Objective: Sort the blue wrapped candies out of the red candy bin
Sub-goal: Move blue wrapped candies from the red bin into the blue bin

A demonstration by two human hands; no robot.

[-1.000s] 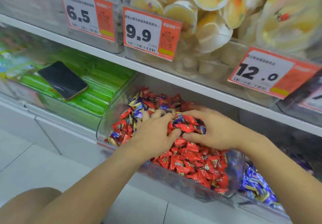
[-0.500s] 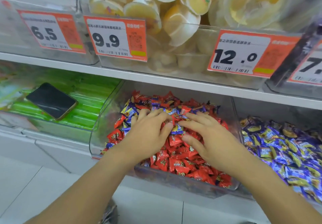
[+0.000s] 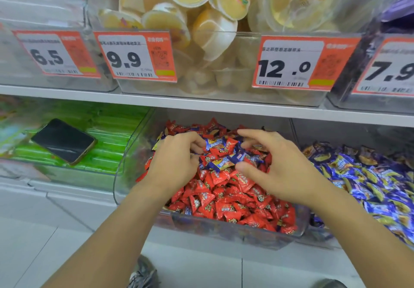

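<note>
Blue wrapped candies (image 3: 220, 163) with yellow centres lie on top of the heap in the red candy bin (image 3: 235, 231), a clear plastic tub on the lower shelf, between both hands; their printing is too small to read. The left hand (image 3: 173, 162) rests on the red candies (image 3: 226, 200) with fingers curled into the pile; whether it pinches one I cannot tell. The right hand (image 3: 275, 164) hovers clawed, thumb just beside a blue wrapper, gripping nothing visible. To the right, a bin of blue candies (image 3: 369, 182). To the left, a dark phone (image 3: 63, 141) lies on green packets (image 3: 112, 131). Above, orange price tags read 6.5 (image 3: 56, 54), 9.9 (image 3: 135, 57), 12.0 (image 3: 302, 63) and 7.9 (image 3: 389, 68), below jelly cups (image 3: 201, 7).
</note>
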